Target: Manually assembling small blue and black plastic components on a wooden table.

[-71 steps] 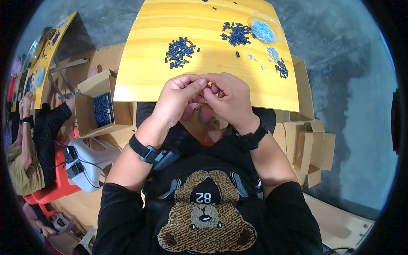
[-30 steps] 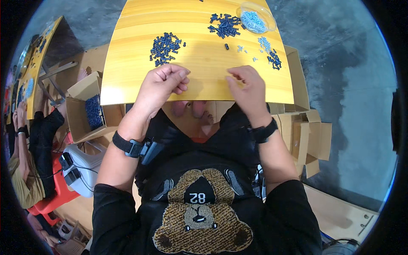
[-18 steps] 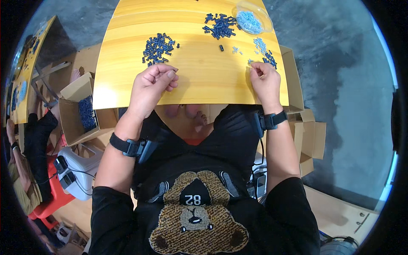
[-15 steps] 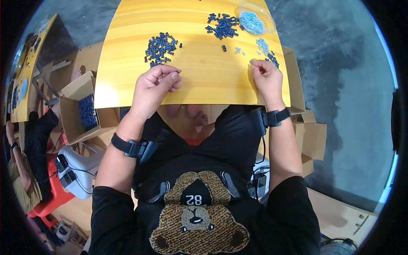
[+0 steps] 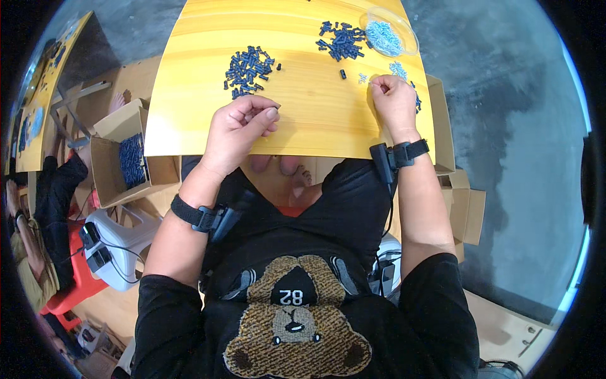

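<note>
Over the near part of the yellow table [image 5: 303, 136], my left hand [image 5: 243, 129] is closed in a pinch. A tiny dark tip shows at its fingertips, too small to name. Beyond it lies a pile of small black plastic parts [image 5: 248, 71], with one loose black part [image 5: 278, 67] beside the pile. My right hand [image 5: 396, 107] is also pinched, fingers down close to a few tiny silvery pieces [image 5: 363, 78]. Whatever it grips is hidden. A light-coloured heap of small screw-like pieces [image 5: 398, 69] lies just past that hand, and more black parts [image 5: 416, 101] sit along its right side.
Farther back are a second black pile [image 5: 343, 42], a single black piece [image 5: 343, 74] and a clear round dish [image 5: 413, 43] of small bluish pieces. Cardboard boxes flank the table, the left one [image 5: 104, 165] holding dark parts. Another person [image 5: 41, 252] sits at far left.
My right hand has moved slightly away from me and left, toward the tiny silvery pieces. My left hand keeps its pinch. The whole view has shifted a little.
</note>
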`<move>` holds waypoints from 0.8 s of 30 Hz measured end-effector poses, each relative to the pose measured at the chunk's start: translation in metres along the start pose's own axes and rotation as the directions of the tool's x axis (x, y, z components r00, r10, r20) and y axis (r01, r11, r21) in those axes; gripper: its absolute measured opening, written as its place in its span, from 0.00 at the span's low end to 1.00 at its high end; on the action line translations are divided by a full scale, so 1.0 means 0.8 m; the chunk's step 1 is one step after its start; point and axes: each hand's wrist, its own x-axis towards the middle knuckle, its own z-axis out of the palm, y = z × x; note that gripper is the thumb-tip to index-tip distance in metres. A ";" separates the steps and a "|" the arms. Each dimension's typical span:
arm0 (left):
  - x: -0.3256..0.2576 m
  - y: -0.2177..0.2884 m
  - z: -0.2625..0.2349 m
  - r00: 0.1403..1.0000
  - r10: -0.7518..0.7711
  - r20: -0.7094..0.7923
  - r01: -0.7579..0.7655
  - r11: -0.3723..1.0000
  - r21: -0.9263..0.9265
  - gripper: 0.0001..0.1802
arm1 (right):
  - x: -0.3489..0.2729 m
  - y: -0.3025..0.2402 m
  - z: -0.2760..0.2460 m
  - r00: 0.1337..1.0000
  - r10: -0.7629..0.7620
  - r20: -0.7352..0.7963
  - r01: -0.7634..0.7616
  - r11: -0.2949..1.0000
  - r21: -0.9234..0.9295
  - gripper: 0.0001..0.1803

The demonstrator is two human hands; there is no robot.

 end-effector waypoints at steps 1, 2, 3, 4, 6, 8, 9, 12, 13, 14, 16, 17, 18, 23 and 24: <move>0.000 -0.001 0.000 1.000 0.000 -0.003 0.000 1.000 0.000 0.07 | -0.001 0.000 0.001 1.000 -0.002 0.002 0.002 1.000 0.001 0.07; 0.000 -0.002 -0.001 1.000 0.007 0.001 -0.007 1.000 0.015 0.07 | -0.002 0.000 0.001 1.000 -0.015 0.015 0.015 1.000 -0.002 0.06; 0.000 -0.003 0.000 1.000 0.015 0.005 -0.015 0.999 0.030 0.07 | -0.003 0.001 0.002 0.999 -0.027 0.028 0.027 1.000 -0.006 0.06; 0.000 -0.003 0.000 1.000 0.015 0.004 -0.015 0.999 0.029 0.07 | -0.003 0.000 0.003 0.999 -0.028 0.029 0.028 1.000 -0.007 0.06; -0.001 -0.002 0.000 1.000 0.023 0.005 -0.023 1.000 0.020 0.07 | -0.004 -0.002 0.005 0.999 -0.020 0.048 0.019 0.999 0.033 0.06; -0.001 0.001 0.001 1.000 0.014 -0.001 -0.014 1.000 0.023 0.08 | -0.002 -0.006 0.004 0.998 -0.042 0.041 0.041 0.999 0.018 0.07; -0.001 0.002 0.001 1.000 0.007 -0.006 -0.007 1.000 0.029 0.08 | 0.001 -0.009 0.004 0.997 -0.063 0.033 0.063 0.998 0.004 0.07; 0.000 0.000 -0.001 1.000 0.026 0.007 -0.027 0.998 0.059 0.08 | 0.005 -0.017 0.007 0.996 -0.092 0.018 0.091 0.996 0.024 0.07; -0.001 0.001 0.000 1.000 0.026 0.006 -0.027 0.998 0.059 0.08 | 0.006 -0.017 0.009 0.995 -0.093 0.019 0.092 0.995 0.025 0.07; -0.001 0.002 0.001 1.000 0.024 0.000 -0.024 0.999 0.048 0.08 | 0.007 -0.015 0.011 0.997 -0.078 0.025 0.078 0.997 0.019 0.07; -0.001 0.002 0.001 1.000 0.020 -0.007 -0.020 0.999 0.036 0.08 | 0.007 -0.016 0.012 0.997 -0.064 0.034 0.064 0.998 0.013 0.07; 0.000 0.001 0.001 1.000 0.021 -0.005 -0.021 0.999 0.036 0.08 | 0.007 -0.017 0.011 0.997 -0.026 0.070 0.025 1.000 0.016 0.06; 0.000 0.000 0.001 1.000 0.022 -0.003 -0.022 0.999 0.036 0.08 | 0.006 -0.017 0.010 0.994 0.012 0.106 -0.014 1.000 0.018 0.05; -0.001 0.000 0.001 0.999 0.033 -0.003 -0.033 0.998 0.055 0.08 | -0.006 -0.014 0.006 0.988 -0.111 0.104 0.098 0.988 0.121 0.04; 0.000 0.000 0.001 0.999 0.042 -0.001 -0.042 0.997 0.057 0.08 | -0.007 -0.015 0.004 0.984 -0.134 0.114 0.123 0.987 0.102 0.04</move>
